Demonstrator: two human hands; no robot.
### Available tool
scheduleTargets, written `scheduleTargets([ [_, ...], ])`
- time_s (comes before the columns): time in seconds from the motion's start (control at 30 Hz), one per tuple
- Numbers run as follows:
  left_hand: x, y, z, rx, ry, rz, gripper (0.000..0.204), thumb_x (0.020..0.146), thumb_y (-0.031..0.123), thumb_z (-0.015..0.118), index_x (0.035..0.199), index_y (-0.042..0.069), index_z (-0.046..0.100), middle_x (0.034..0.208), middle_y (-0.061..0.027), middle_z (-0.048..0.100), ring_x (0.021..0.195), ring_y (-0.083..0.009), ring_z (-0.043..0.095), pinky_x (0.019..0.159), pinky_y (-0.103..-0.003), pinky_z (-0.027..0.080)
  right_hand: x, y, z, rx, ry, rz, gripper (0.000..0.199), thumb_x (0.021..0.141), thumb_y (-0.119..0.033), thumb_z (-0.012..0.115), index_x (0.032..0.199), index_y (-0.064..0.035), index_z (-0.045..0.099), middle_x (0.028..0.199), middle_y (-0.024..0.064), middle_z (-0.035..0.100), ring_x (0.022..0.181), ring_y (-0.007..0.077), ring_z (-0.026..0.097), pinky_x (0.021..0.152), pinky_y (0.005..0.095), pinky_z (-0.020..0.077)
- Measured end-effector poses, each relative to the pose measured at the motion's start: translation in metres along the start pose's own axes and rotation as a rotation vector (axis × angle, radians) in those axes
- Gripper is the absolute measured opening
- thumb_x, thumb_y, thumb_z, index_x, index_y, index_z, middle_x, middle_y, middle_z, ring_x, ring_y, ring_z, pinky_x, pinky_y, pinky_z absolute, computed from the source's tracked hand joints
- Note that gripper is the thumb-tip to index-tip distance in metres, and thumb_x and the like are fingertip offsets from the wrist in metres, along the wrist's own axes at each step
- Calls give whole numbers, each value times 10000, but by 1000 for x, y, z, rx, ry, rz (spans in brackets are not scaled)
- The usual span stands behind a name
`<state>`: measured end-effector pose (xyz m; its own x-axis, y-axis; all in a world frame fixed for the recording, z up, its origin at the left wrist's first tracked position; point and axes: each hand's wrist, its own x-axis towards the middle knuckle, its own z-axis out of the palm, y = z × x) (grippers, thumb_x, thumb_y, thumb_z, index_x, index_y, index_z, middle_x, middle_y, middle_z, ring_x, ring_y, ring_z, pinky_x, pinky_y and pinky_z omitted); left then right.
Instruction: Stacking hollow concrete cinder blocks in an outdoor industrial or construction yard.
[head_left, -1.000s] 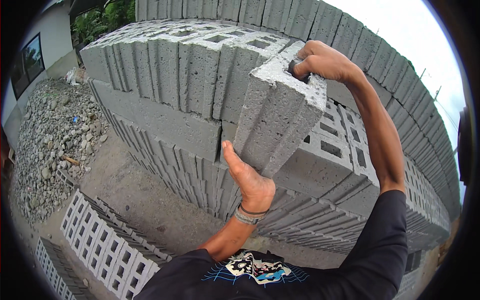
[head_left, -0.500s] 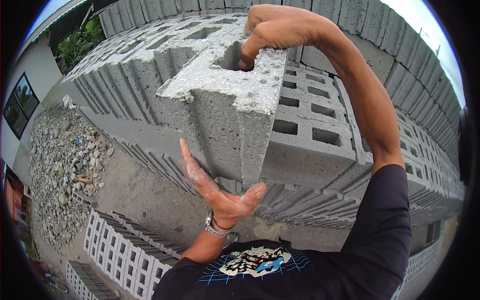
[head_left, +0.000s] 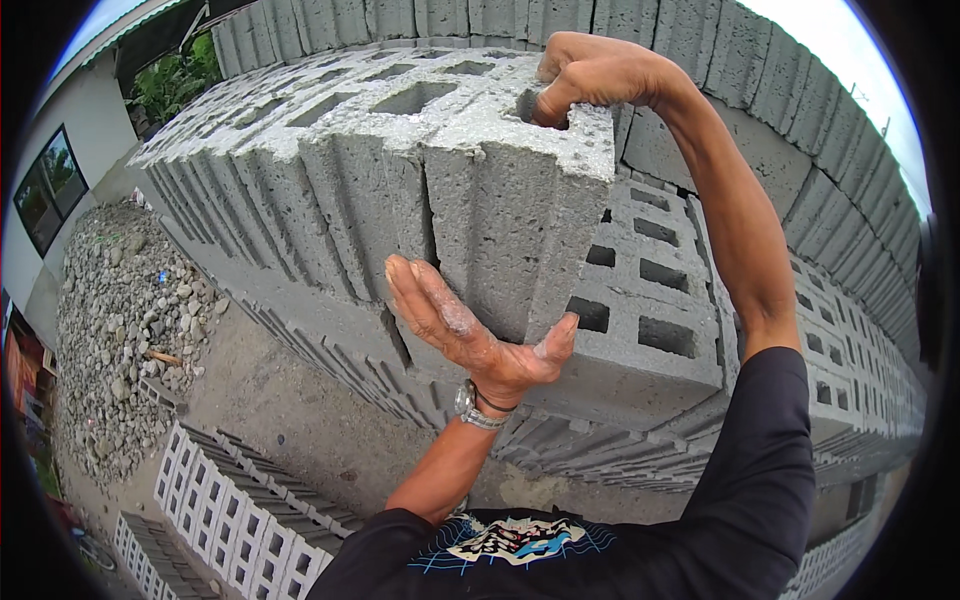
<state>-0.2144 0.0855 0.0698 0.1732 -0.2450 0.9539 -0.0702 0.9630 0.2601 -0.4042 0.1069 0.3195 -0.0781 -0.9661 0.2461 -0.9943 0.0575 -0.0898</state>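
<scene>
A grey hollow concrete block (head_left: 515,225) stands upright at the end of a row of like blocks, a thin dark gap between it and its neighbour (head_left: 365,200). My right hand (head_left: 605,72) reaches over its top, fingers and thumb closed round the block's top, with the thumb down in a hollow; the other fingertips are hidden. Low on the block's near side, my left hand (head_left: 480,345) lies with palm up against it, fingers stretched out and thumb apart. A watch and a dark band circle the left wrist.
Lower blocks with open hollows (head_left: 650,300) lie right of the row. Behind rises a taller block wall (head_left: 700,50). A gravel heap (head_left: 125,330) lies at left, and more stacked blocks (head_left: 235,515) stand on the ground at lower left.
The block has moved back and right in view, lining up with the row where it earlier jutted forward. Both hands went with it, the left now flatter against its lower part.
</scene>
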Motion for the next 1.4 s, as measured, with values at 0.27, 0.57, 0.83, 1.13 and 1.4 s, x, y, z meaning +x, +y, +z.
scheduleTargets([
  [0.27,-4,1,4,7,-15,-104,1141,812,786,523,1524,-68,263,1558,-296,242,1481,-444,172,1172,-600,154,-10,-14,-3,-59,26,86,248,633,-284,638,546,-55,599,498,-16,400,474,114,327,446,368,221],
  [0.57,-19,-45,-77,-609,-46,-424,701,1006,453,277,1446,-80,394,1452,-238,448,1397,-351,393,1153,-503,303,-59,-1,-19,-155,539,193,722,867,-682,571,1136,-29,719,1134,170,703,1129,303,618,1029,508,422],
  [0.83,-57,-60,-138,-703,-209,-648,593,975,419,366,1291,-45,556,1293,-218,557,1198,-324,559,947,-443,480,-200,-90,56,63,907,578,552,901,-561,621,1139,-74,727,1108,156,706,1108,290,637,997,472,468],
  [1.13,11,-81,-71,-692,-117,-72,619,995,470,331,1354,0,514,1407,-258,479,1368,-408,413,1130,-567,312,-323,-133,123,117,1001,832,294,984,-254,616,1133,-18,706,1083,112,691,996,189,617,924,339,455],
  [1.4,40,-76,-19,-486,-158,206,568,1008,359,366,1473,33,380,1509,-250,377,1430,-411,323,1177,-571,221,-320,-125,134,29,1093,694,261,1016,-203,552,1073,-6,713,1070,110,699,1012,196,623,924,344,466],
])
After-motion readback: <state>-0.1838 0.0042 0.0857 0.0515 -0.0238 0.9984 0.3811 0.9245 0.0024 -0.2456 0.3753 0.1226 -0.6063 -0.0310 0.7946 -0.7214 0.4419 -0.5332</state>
